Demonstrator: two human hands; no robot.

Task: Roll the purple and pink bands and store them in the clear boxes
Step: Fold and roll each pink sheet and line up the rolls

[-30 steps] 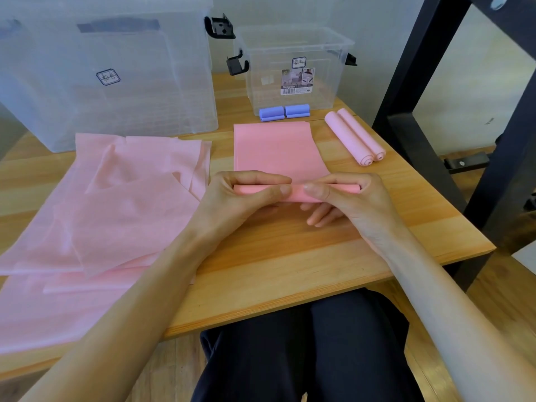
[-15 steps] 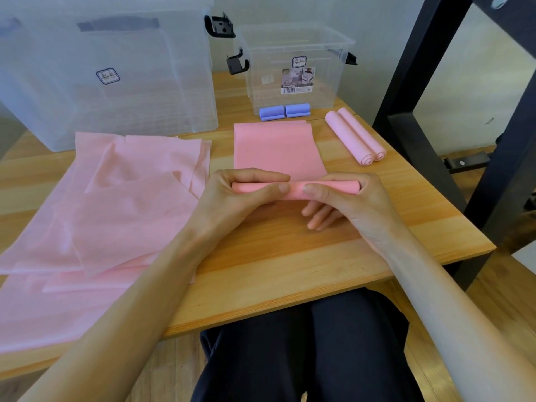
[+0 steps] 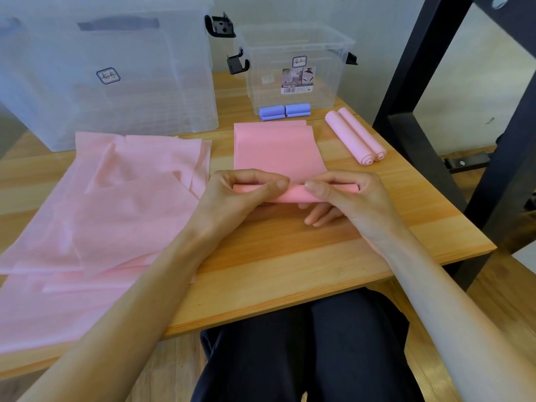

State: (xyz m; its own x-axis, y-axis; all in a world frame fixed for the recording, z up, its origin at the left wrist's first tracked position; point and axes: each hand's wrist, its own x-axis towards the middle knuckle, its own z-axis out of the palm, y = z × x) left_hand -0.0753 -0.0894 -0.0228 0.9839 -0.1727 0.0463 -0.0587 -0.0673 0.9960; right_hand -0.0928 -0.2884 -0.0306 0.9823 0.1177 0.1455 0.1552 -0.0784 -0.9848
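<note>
Nearest the camera are dark trousers [image 3: 304, 352] under the near edge of the wooden counter [image 3: 275, 256], and both forearms reach forward over it. The step in hand is rolling a pink band [image 3: 278, 146]: the left hand [image 3: 232, 198] and right hand [image 3: 351, 198] sit side by side at the band's near end, each grip pinching the started roll [image 3: 293, 195] between thumb and curled fingers, thumb tips nearly meeting at the middle. The rest of the band lies flat, stretching away toward the far side. By my reading the job is only partly done; the next move calls for turning the roll away evenly with both hands, keeping it tight and its ends square so it does not cone. To the left a loose pile of pink bands [image 3: 110, 204] waits, spread flat and overlapping. Farther right, two finished pink rolls [image 3: 353, 137] lie touching each other, and two purple rolls [image 3: 284, 112] sit end to end just in front of the small clear box [image 3: 293, 79]. A large clear box [image 3: 101, 68] stands at far left. A pale wall is behind, and a black frame [image 3: 435, 82] rises at right.
</note>
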